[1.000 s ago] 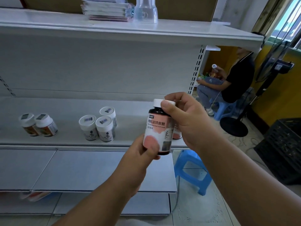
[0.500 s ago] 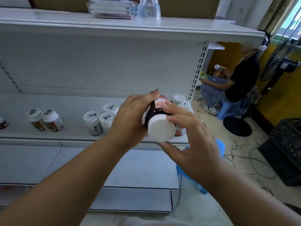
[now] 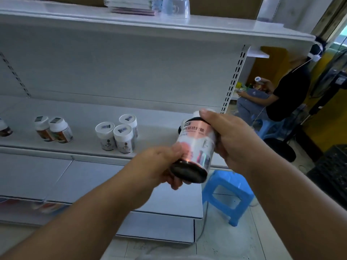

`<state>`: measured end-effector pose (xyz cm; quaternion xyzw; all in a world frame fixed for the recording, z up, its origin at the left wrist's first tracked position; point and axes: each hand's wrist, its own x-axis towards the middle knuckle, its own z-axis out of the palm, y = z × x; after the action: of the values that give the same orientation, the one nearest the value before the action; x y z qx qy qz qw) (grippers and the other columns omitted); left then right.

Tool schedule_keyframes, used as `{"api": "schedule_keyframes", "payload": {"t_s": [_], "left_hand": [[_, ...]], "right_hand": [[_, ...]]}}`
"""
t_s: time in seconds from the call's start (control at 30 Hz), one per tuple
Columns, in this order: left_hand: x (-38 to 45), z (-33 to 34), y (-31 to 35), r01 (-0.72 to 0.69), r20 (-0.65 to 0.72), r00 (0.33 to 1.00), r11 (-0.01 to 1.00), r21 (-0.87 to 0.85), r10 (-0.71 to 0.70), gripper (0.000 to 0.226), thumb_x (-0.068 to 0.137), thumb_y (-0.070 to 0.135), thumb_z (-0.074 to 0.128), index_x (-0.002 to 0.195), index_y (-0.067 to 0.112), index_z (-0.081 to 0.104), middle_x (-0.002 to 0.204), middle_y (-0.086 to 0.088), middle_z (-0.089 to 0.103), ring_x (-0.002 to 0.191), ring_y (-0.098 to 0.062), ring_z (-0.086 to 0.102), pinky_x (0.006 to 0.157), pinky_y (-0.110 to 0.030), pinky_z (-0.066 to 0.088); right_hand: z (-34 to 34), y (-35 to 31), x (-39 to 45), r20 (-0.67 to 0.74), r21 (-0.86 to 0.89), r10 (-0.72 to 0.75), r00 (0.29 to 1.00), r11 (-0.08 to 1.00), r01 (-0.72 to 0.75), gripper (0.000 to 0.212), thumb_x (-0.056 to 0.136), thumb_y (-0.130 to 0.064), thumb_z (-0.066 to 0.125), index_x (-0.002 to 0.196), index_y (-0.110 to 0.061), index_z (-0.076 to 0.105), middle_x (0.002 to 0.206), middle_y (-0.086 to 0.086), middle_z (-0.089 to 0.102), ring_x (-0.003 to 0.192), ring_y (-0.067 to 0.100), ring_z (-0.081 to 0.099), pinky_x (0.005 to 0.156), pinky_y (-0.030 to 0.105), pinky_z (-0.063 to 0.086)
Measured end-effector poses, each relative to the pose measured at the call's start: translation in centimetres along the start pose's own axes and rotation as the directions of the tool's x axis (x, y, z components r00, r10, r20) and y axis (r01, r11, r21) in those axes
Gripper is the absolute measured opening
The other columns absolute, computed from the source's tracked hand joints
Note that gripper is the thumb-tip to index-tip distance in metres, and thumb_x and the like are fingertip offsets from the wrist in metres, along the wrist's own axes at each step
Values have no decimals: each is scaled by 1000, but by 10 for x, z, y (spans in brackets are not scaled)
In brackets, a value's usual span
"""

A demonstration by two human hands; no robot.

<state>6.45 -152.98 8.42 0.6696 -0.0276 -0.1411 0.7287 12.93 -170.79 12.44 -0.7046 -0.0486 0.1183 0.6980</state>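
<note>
I hold a dark bottle [image 3: 195, 145] with a pink and white label and a white cap in front of the white shelf [image 3: 78, 149]. The bottle is tilted, its dark bottom turned toward me and its cap pointing away. My left hand [image 3: 159, 166] grips the lower end, thumb on the label. My right hand [image 3: 229, 139] wraps the upper part near the cap, hiding most of the cap.
Three white-capped jars [image 3: 116, 136] stand mid-shelf, and two bottles [image 3: 54, 130] farther left. A blue plastic stool [image 3: 227, 192] is on the floor at right. A seated person [image 3: 277, 98], a fan [image 3: 330, 77] and a black crate [image 3: 332, 169] are beyond. Books [image 3: 131, 4] lie on the top shelf.
The bottle has been flipped: half a second ago its cap faced me, now its bottom does. My left hand moved from the top of the bottle to its lower end.
</note>
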Motion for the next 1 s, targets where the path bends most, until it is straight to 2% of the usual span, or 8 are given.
{"api": "schedule_keyframes", "payload": {"t_s": [0.07,0.17,0.3,0.43,0.57,0.7,0.8,1.0], "left_hand": [[-11,16,5,66,-82,993,982,-177,-82,61,67,67,75,83,8,78,74,-25,66,63,-30,55,54,-33,48],[-20,22,7,118,-178,969,953,-278,-172,73,60,72,71,89,5,77,71,-24,66,54,-25,54,51,-30,48],[-36,14,-6,84,-381,905,957,-278,-190,78,57,75,74,91,5,75,69,-20,67,56,-23,55,57,-33,48],[-63,6,-37,47,-581,808,994,-98,-95,60,60,71,69,83,15,73,77,-8,71,68,-23,60,75,-40,50],[-114,-7,-81,148,-687,725,986,75,-57,57,68,61,71,116,34,60,110,12,71,103,-12,67,96,-46,53],[-171,-40,-104,263,-807,590,954,145,-40,40,85,41,71,113,56,48,112,36,59,104,12,56,90,-20,51],[-211,-83,-119,213,-892,450,963,163,52,43,89,29,71,119,49,49,114,34,59,107,11,56,82,-9,47],[-304,-222,-150,480,-970,190,848,225,150,81,73,68,66,143,42,35,138,25,45,128,-2,42,105,-35,43]], "right_hand": [[7,6,12,102,174,180,978,965,-196,56,76,-45,74,109,-1,64,94,21,71,83,37,69,78,47,57],[21,20,29,263,199,296,918,915,-352,81,57,-52,82,116,0,63,102,22,70,86,34,68,79,42,55],[44,30,45,449,69,286,846,933,-352,55,72,-48,71,101,-2,66,91,19,71,80,33,68,81,44,53],[74,34,52,575,-20,131,808,989,-145,28,80,-29,66,96,-7,70,87,14,71,84,30,65,84,46,52],[122,38,34,841,-193,7,541,938,287,33,81,-22,74,113,-24,67,103,-3,73,95,12,70,84,30,55],[200,50,2,943,-151,-81,322,759,634,55,72,-44,74,124,-32,61,113,-14,66,103,3,63,88,25,54],[277,63,-15,960,-97,-137,245,656,748,63,67,-51,69,125,-30,59,112,-21,61,100,-5,58,85,13,50],[455,79,-36,967,12,-219,127,543,840,62,66,-58,65,120,-27,61,108,-17,59,100,1,56,83,24,52]]}}
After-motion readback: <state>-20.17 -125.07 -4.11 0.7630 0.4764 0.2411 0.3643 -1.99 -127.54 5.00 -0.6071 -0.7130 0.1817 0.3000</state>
